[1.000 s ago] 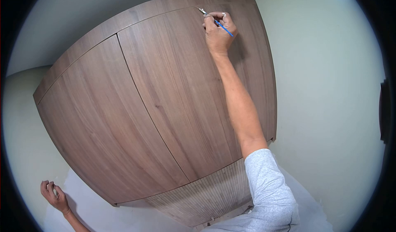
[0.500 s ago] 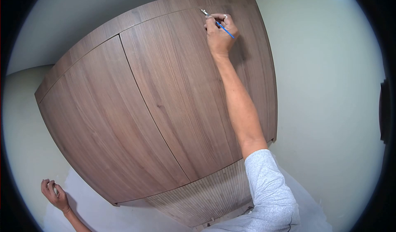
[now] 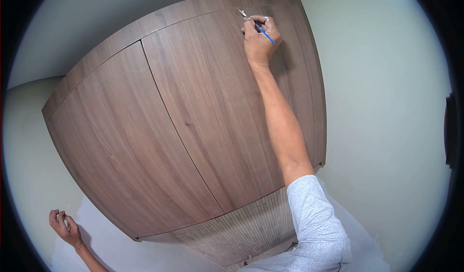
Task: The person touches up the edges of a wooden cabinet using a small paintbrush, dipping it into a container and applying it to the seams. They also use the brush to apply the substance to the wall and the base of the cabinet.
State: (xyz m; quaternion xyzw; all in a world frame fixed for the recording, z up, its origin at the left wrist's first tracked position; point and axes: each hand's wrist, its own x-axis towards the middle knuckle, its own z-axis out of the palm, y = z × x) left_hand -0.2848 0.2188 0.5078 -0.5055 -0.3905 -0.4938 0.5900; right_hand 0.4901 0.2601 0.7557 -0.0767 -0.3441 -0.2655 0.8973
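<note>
My right hand (image 3: 261, 37) pinches a thin blue-handled brush (image 3: 265, 34) near the top of a wood-grain cabinet (image 3: 193, 103). The brush's tip is at the seam between the right door and the upper strip; whether it touches is too small to tell. Off to the lower left, my left hand (image 3: 65, 228) is raised beside the wall, fingers curled but apart, with nothing visible in it.
A dark vertical gap parts the two cabinet doors. Below them is a ribbed panel (image 3: 246, 226). Pale walls (image 3: 377, 103) flank the cabinet, and a grey ceiling (image 3: 96, 25) lies above. A dark object (image 3: 450, 132) shows at the right edge.
My right hand and the brush have shifted very slightly to the right along the seam. The cabinet also appears marginally further right in view. My left hand keeps its pose.
</note>
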